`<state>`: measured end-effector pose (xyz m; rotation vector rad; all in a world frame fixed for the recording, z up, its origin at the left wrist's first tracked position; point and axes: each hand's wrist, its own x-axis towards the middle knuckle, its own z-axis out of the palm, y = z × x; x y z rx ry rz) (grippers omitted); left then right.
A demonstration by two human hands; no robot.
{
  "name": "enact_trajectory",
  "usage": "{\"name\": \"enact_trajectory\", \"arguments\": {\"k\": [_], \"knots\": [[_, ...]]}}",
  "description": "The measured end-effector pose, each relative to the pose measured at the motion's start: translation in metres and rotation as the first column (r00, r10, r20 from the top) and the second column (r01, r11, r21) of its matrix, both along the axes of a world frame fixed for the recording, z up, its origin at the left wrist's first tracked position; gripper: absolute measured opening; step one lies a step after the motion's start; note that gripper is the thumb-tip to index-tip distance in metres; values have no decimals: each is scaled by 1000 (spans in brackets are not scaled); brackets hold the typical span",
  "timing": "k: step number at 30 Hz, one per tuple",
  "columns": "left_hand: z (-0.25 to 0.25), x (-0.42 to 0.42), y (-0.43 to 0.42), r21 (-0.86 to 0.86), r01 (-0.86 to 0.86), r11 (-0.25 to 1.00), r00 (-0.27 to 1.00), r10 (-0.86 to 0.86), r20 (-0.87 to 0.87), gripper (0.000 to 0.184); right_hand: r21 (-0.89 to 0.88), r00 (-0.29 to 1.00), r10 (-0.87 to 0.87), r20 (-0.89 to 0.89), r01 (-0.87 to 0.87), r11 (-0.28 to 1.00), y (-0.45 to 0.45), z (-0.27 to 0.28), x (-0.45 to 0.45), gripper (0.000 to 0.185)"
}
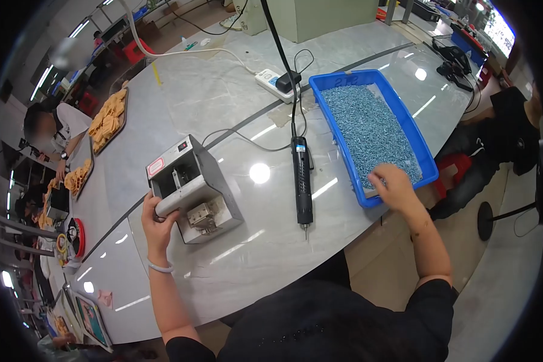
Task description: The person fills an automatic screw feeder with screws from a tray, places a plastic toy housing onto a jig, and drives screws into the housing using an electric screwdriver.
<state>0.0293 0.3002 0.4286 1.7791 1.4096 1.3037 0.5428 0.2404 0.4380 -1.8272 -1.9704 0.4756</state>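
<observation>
My left hand (157,220) is wrapped round the front edge of a grey metal device (226,202) that has a switch on top and a small metal mechanism in its front. My right hand (393,186) is at the near end of a blue tray (428,160), its fingers bent down at a heap of small bluish screws (368,130); its fingertips are too small to show what they hold, if anything. Between the two hands a black electric screwdriver (302,181) hangs upright on its cable, bit downward.
A white power strip (274,83) with a black plug lies behind the screwdriver. Cables cross the grey table (223,289). At the left, trays hold yellowish parts (108,114), and a person (72,127) works beside them. Another person (501,130) sits at the right.
</observation>
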Motion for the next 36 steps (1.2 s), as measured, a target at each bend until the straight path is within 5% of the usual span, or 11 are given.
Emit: {"name": "enact_trajectory", "arguments": {"k": [5, 9, 11, 14, 15, 21, 24, 26, 28, 31, 36], "knots": [[7, 38, -34, 70, -54, 996, 987, 64, -148, 38, 413, 933, 22, 358, -179, 893, 83, -17, 6, 32], [14, 60, -49, 54, -75, 996, 985, 83, -153, 39, 239, 833, 30, 553, -194, 952, 95, -37, -2, 38], [15, 62, -51, 45, -85, 995, 982, 92, -167, 39, 320, 836, -6, 549, -204, 925, 94, -41, -3, 32], [17, 65, -53, 6, -93, 996, 988, 93, -124, 38, 179, 923, 93, 373, -169, 969, 100, -43, 0, 20], [17, 66, -53, 14, -93, 996, 989, 94, -116, 38, 313, 937, 85, 340, -197, 929, 99, -44, -4, 15], [10, 63, -50, 82, -63, 995, 987, 74, -145, 41, 357, 952, 71, 298, -180, 917, 111, -54, 14, 17], [7, 60, -48, 124, -57, 991, 981, 78, -175, 42, 388, 989, -146, 2, 134, 912, 124, -60, 39, 22], [6, 60, -48, 142, -50, 989, 981, 75, -176, 43, 37, 807, -327, -492, 394, 918, 128, -54, 61, 23], [7, 60, -47, 147, -48, 988, 985, 71, -158, 43, -236, 470, -445, -762, 438, 868, 127, -43, 69, 23], [1, 57, -47, 148, -52, 988, 976, 82, -201, 44, -394, 16, -432, -902, 378, 838, 126, -36, 80, 21], [2, 59, -47, 151, -40, 988, 990, 60, -131, 45, -311, -267, -263, -927, 157, 937, 128, -24, 92, 20]]}}
